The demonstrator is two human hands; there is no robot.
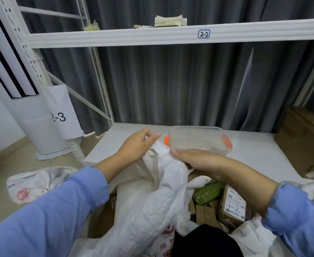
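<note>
A clear plastic container (198, 139) with orange clips is held just above the white lower shelf (254, 154). My right hand (191, 160) grips its near edge from below. My left hand (139, 143) pinches the rim of a big white woven sack (152, 197) and holds it up. The sack's mouth stands open below my arms. Inside it lie a green packet (208, 191) and a cardboard box (234, 206) marked 1-2.
The upper shelf beam (171, 37), labelled 2-2, carries a stack of papers (170, 21). Brown cartons (304, 138) stand at the right. A second sack (36, 182) lies on the floor at left, beside a white tower unit (23, 108).
</note>
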